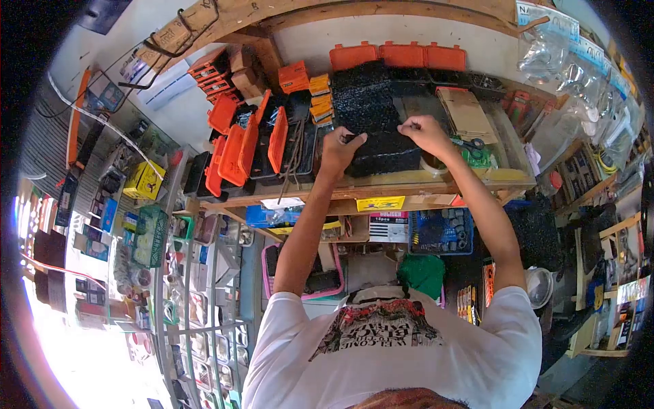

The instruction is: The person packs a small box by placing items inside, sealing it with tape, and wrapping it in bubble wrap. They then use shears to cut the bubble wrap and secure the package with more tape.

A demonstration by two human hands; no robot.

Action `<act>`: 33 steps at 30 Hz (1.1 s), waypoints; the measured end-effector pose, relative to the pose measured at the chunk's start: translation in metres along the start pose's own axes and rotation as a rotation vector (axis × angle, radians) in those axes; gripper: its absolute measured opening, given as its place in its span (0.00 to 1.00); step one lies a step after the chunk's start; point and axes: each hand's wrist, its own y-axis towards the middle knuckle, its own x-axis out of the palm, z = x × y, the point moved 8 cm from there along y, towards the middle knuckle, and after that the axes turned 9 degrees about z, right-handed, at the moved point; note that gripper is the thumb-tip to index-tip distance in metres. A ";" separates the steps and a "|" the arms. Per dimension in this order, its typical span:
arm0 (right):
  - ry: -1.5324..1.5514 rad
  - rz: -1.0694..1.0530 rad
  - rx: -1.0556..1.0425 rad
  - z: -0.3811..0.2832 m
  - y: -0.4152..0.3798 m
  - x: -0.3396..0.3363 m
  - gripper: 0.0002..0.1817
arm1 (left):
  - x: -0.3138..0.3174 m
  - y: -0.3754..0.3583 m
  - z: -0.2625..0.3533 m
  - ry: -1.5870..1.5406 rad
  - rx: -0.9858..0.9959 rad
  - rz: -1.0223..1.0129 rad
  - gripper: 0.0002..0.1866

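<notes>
Fingertip contact of left hand point(337, 153) and right hand point(422, 133) with black material point(381, 158) unclear, hair point(409, 399) cut by bottom edge, print on 1 yellow box point(144, 181) blurred

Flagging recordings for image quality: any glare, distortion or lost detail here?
Head view: blown-out glare at lower left; curved dark borders and a bowed wooden beam, suggesting wide-angle distortion; grainy speckle hides detail in the black material by the left hand and right hand, whose fingertip contact is hard to read.

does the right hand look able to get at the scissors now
Probably yes: the scissors lie near the right forearm, apparently uncovered, though the right hand would first have to release the black wrap.
</notes>
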 end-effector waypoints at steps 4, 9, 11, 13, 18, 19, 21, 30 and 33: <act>-0.146 0.030 -0.186 -0.060 -0.004 -0.027 0.17 | 0.003 -0.001 -0.015 -0.047 -0.107 -0.041 0.16; -0.328 -0.225 -0.642 -0.111 -0.058 0.002 0.31 | 0.006 -0.003 -0.023 -0.090 -0.244 -0.096 0.17; -0.401 -0.233 -0.700 -0.103 -0.064 0.012 0.38 | 0.013 -0.001 -0.038 -0.248 -0.273 -0.112 0.19; -0.385 -0.260 -0.685 -0.092 -0.060 0.019 0.38 | 0.012 -0.003 -0.034 -0.204 -0.307 -0.143 0.20; -0.302 -0.381 -0.578 -0.088 -0.050 0.021 0.38 | 0.004 -0.004 -0.019 -0.132 -0.333 -0.151 0.21; -0.279 -0.432 -0.527 -0.088 -0.044 0.022 0.38 | 0.005 0.001 -0.022 -0.160 -0.297 -0.117 0.21; -0.232 -0.461 -0.511 -0.086 -0.032 0.025 0.39 | 0.002 0.003 -0.015 -0.156 -0.216 -0.049 0.21; -0.025 -0.776 -0.138 -0.029 0.013 0.053 0.40 | 0.000 -0.053 0.107 0.569 0.741 -0.197 0.41; -0.037 -0.835 -0.077 -0.017 0.016 0.065 0.35 | 0.013 -0.054 0.095 0.605 0.621 -0.398 0.53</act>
